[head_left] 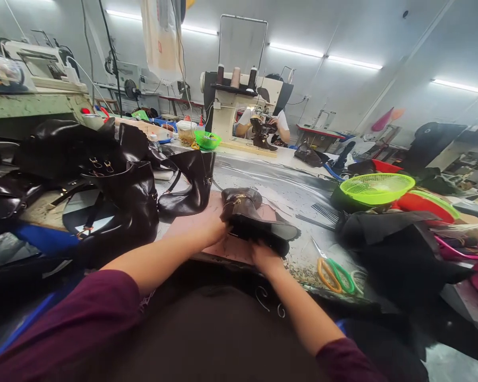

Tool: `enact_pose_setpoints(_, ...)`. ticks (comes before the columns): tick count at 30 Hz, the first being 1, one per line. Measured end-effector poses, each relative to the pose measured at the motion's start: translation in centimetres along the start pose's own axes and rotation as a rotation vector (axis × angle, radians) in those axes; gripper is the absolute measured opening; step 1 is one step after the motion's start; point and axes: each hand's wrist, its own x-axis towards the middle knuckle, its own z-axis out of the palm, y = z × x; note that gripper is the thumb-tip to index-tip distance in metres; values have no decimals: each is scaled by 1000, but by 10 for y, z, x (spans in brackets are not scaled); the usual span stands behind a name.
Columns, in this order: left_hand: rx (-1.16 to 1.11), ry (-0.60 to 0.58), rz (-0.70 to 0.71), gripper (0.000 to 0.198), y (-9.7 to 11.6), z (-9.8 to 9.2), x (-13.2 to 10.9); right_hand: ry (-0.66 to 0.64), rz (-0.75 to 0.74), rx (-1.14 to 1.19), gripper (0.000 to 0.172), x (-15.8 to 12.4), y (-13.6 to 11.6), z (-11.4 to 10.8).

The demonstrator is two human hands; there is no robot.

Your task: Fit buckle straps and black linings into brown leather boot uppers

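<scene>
A dark brown boot upper (250, 209) lies on its side on the pink board (179, 227) in front of me, its wide opening towards me. A gold buckle and strap show on its far part. My left hand (216, 232) grips its left edge, the fingertips hidden behind the leather. At the near edge of the opening, my right hand (266, 257) has its fingers closed on the dark lining, partly out of sight. A finished-looking boot shaft (194, 183) stands upright just left of the board. Scissors (334, 273) with orange and green handles lie right of my right hand.
Several dark boots (123, 196) crowd the left side. A yellow-green basket (376, 187) and black fabric pieces (398, 249) sit at the right. Across the table a person works at a sewing machine (225, 111). A small green basket (207, 139) stands beside it.
</scene>
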Motion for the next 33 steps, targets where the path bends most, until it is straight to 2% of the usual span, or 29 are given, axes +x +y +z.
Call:
enact_pose_setpoints(2, -12, -34, 5, 18, 1, -6, -20, 17, -22, -11, 30, -21, -4, -8)
enact_pose_setpoints(4, -8, -25, -69, 15, 1, -9, -36, 104, -79, 2, 26, -38, -5, -17)
enact_pose_setpoints(7, 26, 57, -309, 38, 2, -2, -40, 527, -105, 0, 27, -45, 2, -30)
enact_pose_setpoints(8, 33, 78, -381, 47, 4, 3, -34, 642, -89, -20, 28, -42, 5, -32)
enact_pose_setpoints(9, 32, 89, -432, 53, 6, 7, -26, 696, -70, -47, 30, -36, 8, -34)
enact_pose_setpoints(10, 27, 91, -465, 54, 8, 10, -17, 679, -51, -75, 33, -28, 11, -35)
enact_pose_setpoints(12, 14, 90, -501, 42, 14, 10, 7, 564, -41, -114, 39, -11, 13, -37)
enact_pose_setpoints(14, 17, 103, -514, 30, 18, -1, 32, 476, -22, -118, 42, 6, 9, -44)
enact_pose_setpoints(17, 56, 130, -471, 29, 21, -33, 69, 455, 109, -60, 47, 29, 0, -67)
enact_pose_setpoints(19, 97, 120, -416, 29, 20, -58, 92, 466, 207, 5, 42, 40, -4, -88)
enact_pose_setpoints(21, 142, 89, -370, 28, 18, -81, 112, 473, 226, 55, 31, 47, -4, -108)
enact_pose_setpoints(23, 184, 54, -339, 25, 17, -98, 129, 467, 184, 67, 22, 50, -4, -123)
enact_pose_setpoints(26, 230, 5, -276, 27, 22, -114, 144, 451, 186, 7, 19, 53, -6, -136)
enact_pose_setpoints(30, 267, -54, -177, 25, 39, -120, 151, 500, 201, -183, 35, 64, -15, -147)
enact_pose_setpoints(33, 293, -76, -136, 23, 47, -122, 152, 527, 125, -272, 16, 73, -12, -153)
